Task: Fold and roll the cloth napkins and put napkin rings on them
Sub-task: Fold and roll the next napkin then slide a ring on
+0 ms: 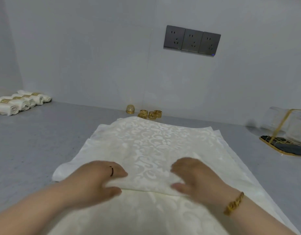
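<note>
A cream patterned cloth napkin (151,143) lies folded on top of a stack of napkins, its near end turned into a thick roll. My left hand (97,180) grips the roll's left part, fingers curled over it and thumb under. My right hand (195,177) grips the right part the same way; a gold bracelet sits on that wrist. Several gold napkin rings (150,114) stand by the wall beyond the napkin, with a gold dome-shaped piece (130,109) to their left.
Several rolled napkins with gold rings (19,102) lie in a row at the far left. A clear bag with gold trim (288,131) sits on a dark gold-edged tray (282,146) at the right. Grey sockets (191,41) are on the wall.
</note>
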Available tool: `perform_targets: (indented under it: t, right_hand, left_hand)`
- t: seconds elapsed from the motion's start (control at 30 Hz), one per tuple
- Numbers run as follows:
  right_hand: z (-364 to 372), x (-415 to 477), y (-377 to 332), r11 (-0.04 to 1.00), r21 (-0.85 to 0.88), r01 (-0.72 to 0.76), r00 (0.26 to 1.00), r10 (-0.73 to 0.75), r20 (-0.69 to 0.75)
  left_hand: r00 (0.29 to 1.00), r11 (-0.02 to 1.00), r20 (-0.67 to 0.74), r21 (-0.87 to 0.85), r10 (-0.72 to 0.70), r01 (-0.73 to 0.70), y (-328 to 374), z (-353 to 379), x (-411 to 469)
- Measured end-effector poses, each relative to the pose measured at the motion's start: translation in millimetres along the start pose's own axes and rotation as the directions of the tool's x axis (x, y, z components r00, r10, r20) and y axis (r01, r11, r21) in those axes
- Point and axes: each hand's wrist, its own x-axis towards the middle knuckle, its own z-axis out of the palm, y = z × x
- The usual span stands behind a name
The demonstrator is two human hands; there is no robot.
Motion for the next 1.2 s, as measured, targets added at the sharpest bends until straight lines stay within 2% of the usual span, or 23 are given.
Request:
perform_targets:
  t: [0.03,0.1,0.17,0.27,0.33,0.47,0.53,0.6,0.67,0.73,0.8,0.87,0.9,0.97,1.03,1.07,1.1,1.13,1.2]
  right_hand:
    - [5,-6,-4,0.994,-0.081,0.069,0.998,-0.07,-0.008]
    - [9,-15,-9,0.987,-0.129,0.098,0.995,-0.1,-0.015]
    - [8,-21,-14,0.997,-0.044,0.056,0.998,-0.056,0.005]
    - [-5,-24,-26,0.996,0.049,-0.073,0.988,0.066,0.14]
    - [-15,-27,-28,0.992,0.075,-0.102,0.972,0.083,0.222]
    - [-39,-23,-30,0.926,0.28,-0.252,0.847,0.071,0.527]
    - [-43,-9,-31,0.87,0.363,-0.335,0.795,0.055,0.604]
    - [-36,12,-24,0.859,0.38,-0.343,0.861,0.125,0.493]
    - [-22,33,-15,0.891,0.283,-0.355,0.891,0.23,0.391]
    - [-8,51,-7,0.896,0.207,-0.394,0.867,0.287,0.407]
    - [0,62,-5,0.898,0.168,-0.406,0.843,0.297,0.448]
    - [4,68,0,0.903,0.134,-0.408,0.826,0.303,0.475]
    - [6,71,1,0.898,0.141,-0.417,0.821,0.306,0.483]
    - [9,75,4,0.884,0.145,-0.445,0.807,0.325,0.493]
    - [11,81,7,0.887,0.139,-0.439,0.806,0.321,0.498]
    - [13,87,11,0.893,0.124,-0.433,0.807,0.322,0.495]
    - [12,91,10,0.902,0.109,-0.419,0.817,0.321,0.479]
    - [13,96,12,0.91,0.085,-0.405,0.826,0.325,0.461]
    - [14,107,16,0.916,0.063,-0.395,0.844,0.335,0.419]
  left_hand:
    - [1.0,0.995,-0.012,0.097,0.02,-0.019,0,8,-1]
    - [0.993,0.987,-0.096,0.15,0.066,-0.051,2,15,-2]
    - [0.985,0.982,-0.146,0.176,0.093,-0.066,-1,21,-4]
    - [0.981,0.982,-0.174,0.183,0.085,-0.052,9,15,-12]
    - [0.981,0.986,-0.179,0.162,0.079,-0.049,16,15,-24]
    - [0.983,0.996,-0.178,0.08,0.052,-0.039,23,20,-46]
    - [0.979,0.999,-0.201,0.046,0.032,-0.023,23,21,-46]
    - [0.982,0.998,-0.191,0.068,-0.004,0.017,27,22,-43]
    - [0.986,0.99,-0.159,0.125,-0.044,0.065,30,23,-39]
    - [0.994,0.981,-0.059,0.165,-0.097,0.105,34,26,-34]
    - [0.996,0.972,0.01,0.219,-0.094,0.09,44,20,-27]
    - [0.994,0.979,0.078,0.196,-0.077,0.061,42,24,-23]
    - [0.996,0.98,0.069,0.197,-0.055,0.04,39,27,-21]
    - [0.979,0.979,0.142,0.166,-0.145,0.121,36,29,-19]
    - [0.972,0.968,0.156,0.207,-0.174,0.14,35,26,-17]
    - [0.983,0.965,0.118,0.238,-0.143,0.112,33,23,-10]
    - [0.999,0.969,0.028,0.243,-0.046,0.038,28,29,-6]
    - [0.99,0.981,0.097,0.179,-0.098,0.079,26,31,-3]
    - [0.956,0.975,0.243,0.188,-0.165,0.121,21,25,5]
